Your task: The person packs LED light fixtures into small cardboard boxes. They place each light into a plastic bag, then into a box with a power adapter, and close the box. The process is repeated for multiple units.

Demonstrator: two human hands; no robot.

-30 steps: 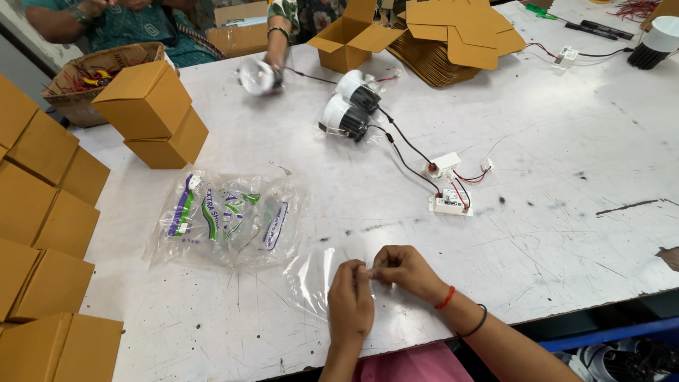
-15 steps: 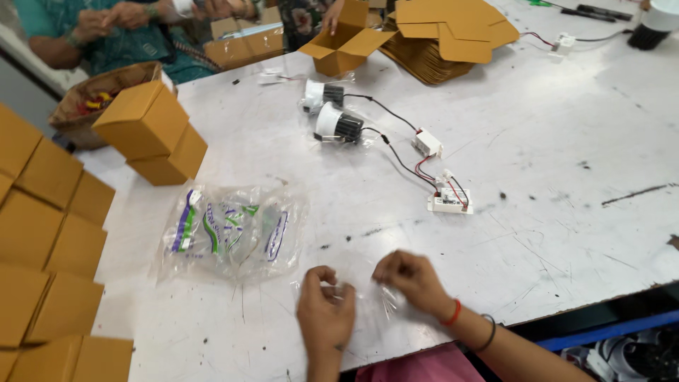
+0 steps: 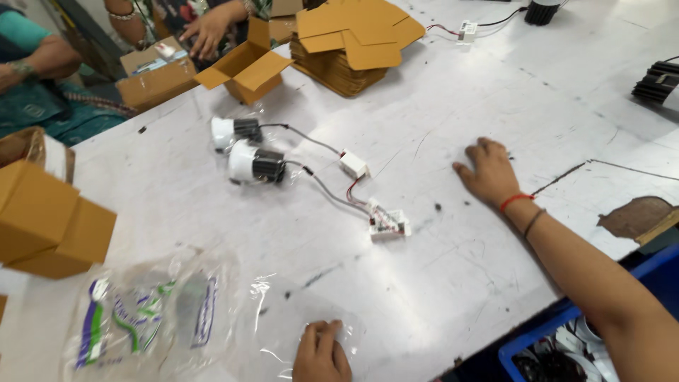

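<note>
My left hand point(image 3: 320, 351) is at the table's near edge, fingers closed on a small clear plastic bag point(image 3: 283, 318) that lies flat on the white table point(image 3: 460, 92). My right hand point(image 3: 488, 171) rests palm down on the bare table far to the right, holding nothing; a red thread and a dark band circle its wrist. Between the hands lie two white spot lamps point(image 3: 253, 163) with black finned backs. Wires join them to small white driver boxes point(image 3: 387, 222).
A printed plastic bag point(image 3: 141, 322) lies left of my left hand. Closed cardboard boxes point(image 3: 49, 219) stand at the left. An open box point(image 3: 244, 67) and flat cardboard sheets point(image 3: 353, 42) sit at the back. Other people's hands point(image 3: 205, 32) work beyond. A blue crate point(image 3: 537, 346) is below the table edge.
My right hand has let go of the clear bag and moved far right onto the bare table. The left hand stays on the bag. The view has shifted right and closer.
</note>
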